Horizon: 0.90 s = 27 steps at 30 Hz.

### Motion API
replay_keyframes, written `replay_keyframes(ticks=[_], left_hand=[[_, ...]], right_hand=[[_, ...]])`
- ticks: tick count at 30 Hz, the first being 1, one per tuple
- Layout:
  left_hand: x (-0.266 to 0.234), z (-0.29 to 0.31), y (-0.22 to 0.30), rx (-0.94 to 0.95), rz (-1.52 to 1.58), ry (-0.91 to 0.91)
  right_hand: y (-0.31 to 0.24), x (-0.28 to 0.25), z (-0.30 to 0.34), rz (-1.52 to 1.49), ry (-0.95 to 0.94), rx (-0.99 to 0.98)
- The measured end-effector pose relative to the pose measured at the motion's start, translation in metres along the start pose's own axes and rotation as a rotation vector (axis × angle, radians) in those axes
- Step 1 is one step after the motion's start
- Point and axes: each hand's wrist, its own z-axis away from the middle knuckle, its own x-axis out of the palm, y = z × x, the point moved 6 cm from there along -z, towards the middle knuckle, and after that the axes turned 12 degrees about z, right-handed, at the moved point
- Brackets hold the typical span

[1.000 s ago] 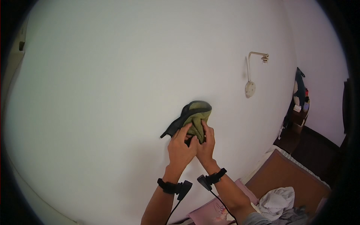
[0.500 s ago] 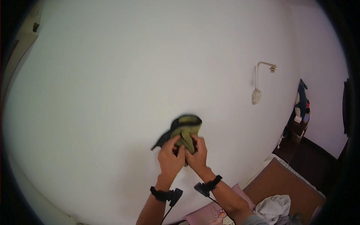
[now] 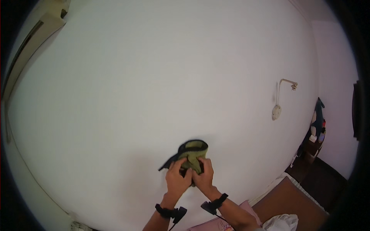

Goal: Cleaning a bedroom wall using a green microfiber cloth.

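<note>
Both of my hands grip an olive-green cloth piece (image 3: 192,157) with black edging, held up in front of the white wall. Its rounded black-rimmed opening faces up, and a dark flap or strap sticks out to the left. My left hand (image 3: 177,179) is closed on its lower left side. On the lower right, my right hand (image 3: 204,176) pinches a fold of the green cloth between thumb and fingers. The palms hide the lower part of the piece, and its exact kind is unclear. Each wrist wears a black band with a small device and a cable.
A wall-mounted lamp arm (image 3: 277,102) is on the right of the wall. Low on the right lie a brown mat (image 3: 287,204), a white cloth (image 3: 281,224) and a pink pillow (image 3: 249,210). A pale wall unit (image 3: 34,40) is at upper left.
The view has tilted upward, so the wall, lamp and bed appear lower. My hands and the green cloth sit lower in the picture, with much the same hold.
</note>
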Motion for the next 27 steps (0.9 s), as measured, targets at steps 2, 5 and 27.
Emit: replay_keyframes(ticks=[2, 5, 27], left_hand=[[-0.015, -0.027, 0.022, 0.206, -0.089, 0.039], [-0.037, -0.075, 0.066, 0.308, -0.124, 0.130], [-0.135, -0.085, 0.084, 0.358, -0.166, 0.215]], right_hand=[[-0.036, 0.002, -0.041, -0.049, 0.013, -0.033], [-0.084, -0.001, -0.110, -0.045, 0.082, -0.166], [-0.201, 0.060, -0.147, -0.120, 0.054, -0.311]])
